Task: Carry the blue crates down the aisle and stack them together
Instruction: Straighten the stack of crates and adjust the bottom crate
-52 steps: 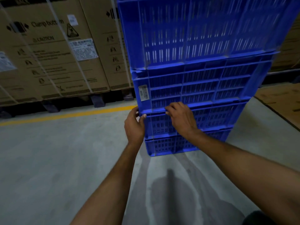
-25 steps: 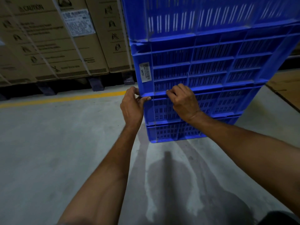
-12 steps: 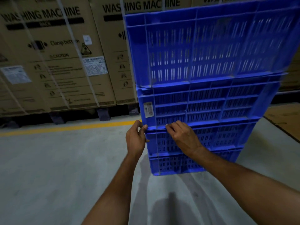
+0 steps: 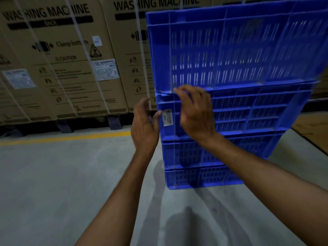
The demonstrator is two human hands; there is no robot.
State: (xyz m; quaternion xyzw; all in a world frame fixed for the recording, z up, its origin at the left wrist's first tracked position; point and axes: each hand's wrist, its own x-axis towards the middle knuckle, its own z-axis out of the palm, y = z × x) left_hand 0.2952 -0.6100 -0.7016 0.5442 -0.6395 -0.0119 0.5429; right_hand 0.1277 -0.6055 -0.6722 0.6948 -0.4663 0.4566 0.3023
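A stack of several blue slotted crates [image 4: 230, 112] stands on the concrete floor right of centre. The top crate [image 4: 239, 50] is the tallest and sits slightly skewed on the ones below. My left hand [image 4: 144, 128] hovers beside the stack's left corner, fingers loosely spread and holding nothing, close to a white label [image 4: 167, 117]. My right hand [image 4: 195, 112] is raised in front of the second crate, fingers relaxed, fingertips near the seam under the top crate. Both hands are motion-blurred.
Strapped cardboard washing machine boxes [image 4: 62, 59] on pallets line the far side behind a yellow floor line [image 4: 71, 138]. Flat cardboard [image 4: 312, 128] lies on the floor at the right. Grey concrete floor [image 4: 62, 192] spreads to the left and in front of the stack.
Both hands have left the lower seam of the stack and risen: the left is off the corner, the right is up near the top crate's base. The view has tilted up.
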